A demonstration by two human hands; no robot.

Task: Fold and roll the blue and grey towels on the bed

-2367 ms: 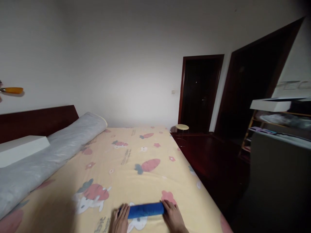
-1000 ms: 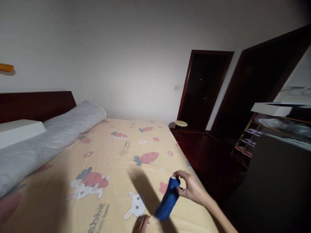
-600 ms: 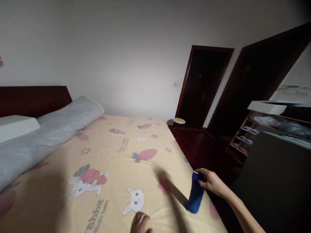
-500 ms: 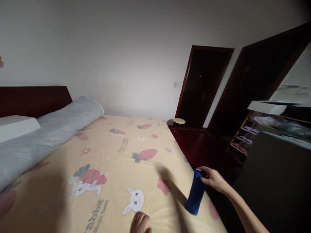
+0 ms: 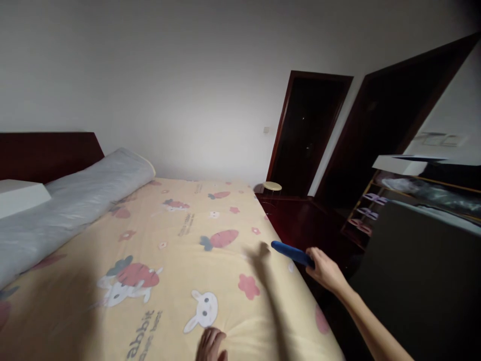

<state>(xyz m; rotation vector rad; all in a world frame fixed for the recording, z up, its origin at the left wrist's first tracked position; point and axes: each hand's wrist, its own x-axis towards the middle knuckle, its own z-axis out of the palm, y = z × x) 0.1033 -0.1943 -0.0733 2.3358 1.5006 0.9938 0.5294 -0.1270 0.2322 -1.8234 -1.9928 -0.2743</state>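
Note:
My right hand is closed on one end of a rolled blue cloth. The roll sticks out to the left, nearly level, just above the right edge of the bed. My left hand rests on the yellow cartoon-print sheet at the bottom of the view, fingers curled, only partly visible, with nothing seen in it.
A long grey bolster and a white box lie by the dark headboard. Right of the bed are dark floor, a small round stool, two dark doorways, a shelf rack and a dark cabinet.
The blue roll left the sheet in my right hand, travelled right to the bed's edge, and swung from hanging down to nearly level. My left hand stayed on the sheet.

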